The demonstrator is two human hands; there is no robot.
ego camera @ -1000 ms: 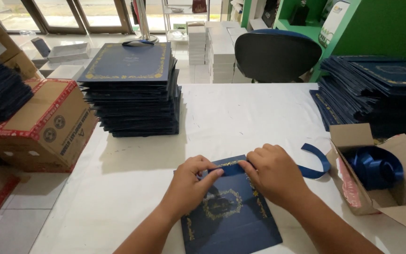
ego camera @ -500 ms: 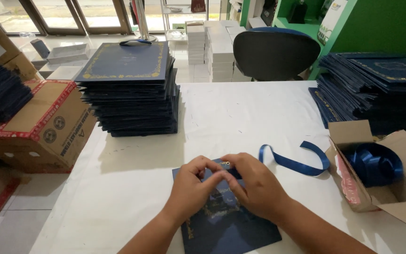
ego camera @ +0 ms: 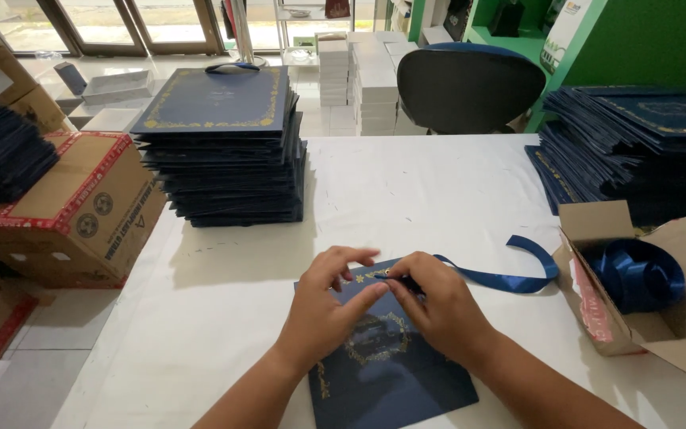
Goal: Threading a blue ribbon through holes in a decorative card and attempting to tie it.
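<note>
The blue ribbon end is pinched between the fingertips of the left hand and the right hand, at the top edge of the dark blue folder lying under both palms on the white table. The ribbon runs rightward from the fingers to the open cardboard box.

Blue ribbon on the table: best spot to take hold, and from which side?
Take the blue ribbon on its flat stretch just right of the right hand, pinching from above across its width. There it lies flat on the white table; farther right it curls up on edge.

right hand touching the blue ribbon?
Touching. Head view: the right hand pinches the blue ribbon at the top edge of the dark blue folder; the strip runs out from its fingertips.
</note>
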